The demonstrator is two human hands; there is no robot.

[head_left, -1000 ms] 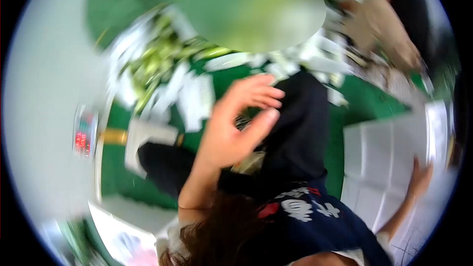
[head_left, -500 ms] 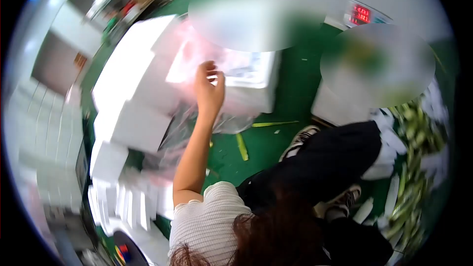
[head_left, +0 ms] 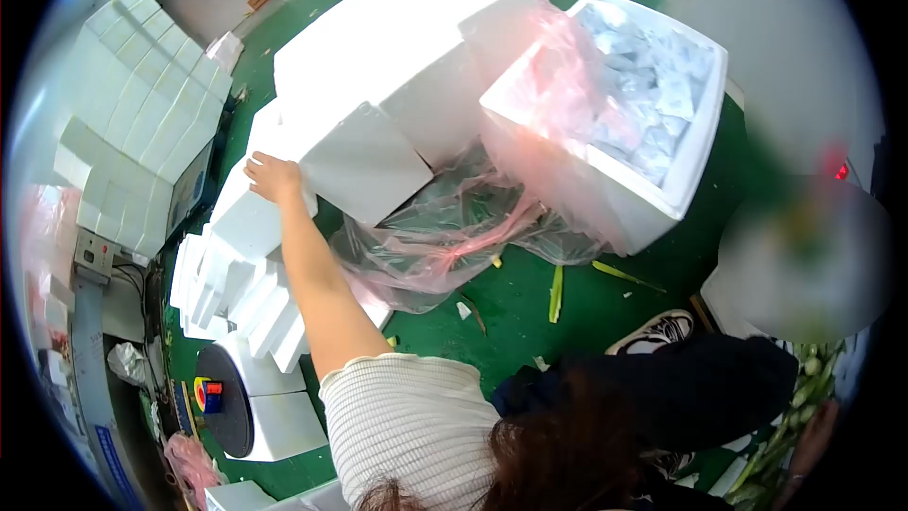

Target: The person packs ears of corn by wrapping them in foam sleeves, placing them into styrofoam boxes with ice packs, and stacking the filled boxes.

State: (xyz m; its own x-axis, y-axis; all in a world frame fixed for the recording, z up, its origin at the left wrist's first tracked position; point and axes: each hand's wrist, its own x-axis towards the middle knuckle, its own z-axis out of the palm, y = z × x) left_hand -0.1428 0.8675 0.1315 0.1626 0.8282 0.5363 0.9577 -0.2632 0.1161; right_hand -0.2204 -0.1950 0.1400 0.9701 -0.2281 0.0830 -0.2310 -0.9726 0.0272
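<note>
L hand [head_left: 272,178], fingers partly spread & slightly bent, is at the upper edge of a white foam box [head_left: 248,218], next to larger wht boxes [head_left: 364,161]; can't tell if it grips. R hand's out of view. Foam slabs [head_left: 255,303] stand tilted just below that box. Farther R, an open foam box [head_left: 636,213] holds bluish-wht packs [head_left: 653,85], w/ pink plastic film [head_left: 566,66] over its L side, trailing onto the grn floor [head_left: 515,317].

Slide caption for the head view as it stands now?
Left hand at white foam boxes, near an open white foam container partly draped in translucent pink plastic film.
</note>
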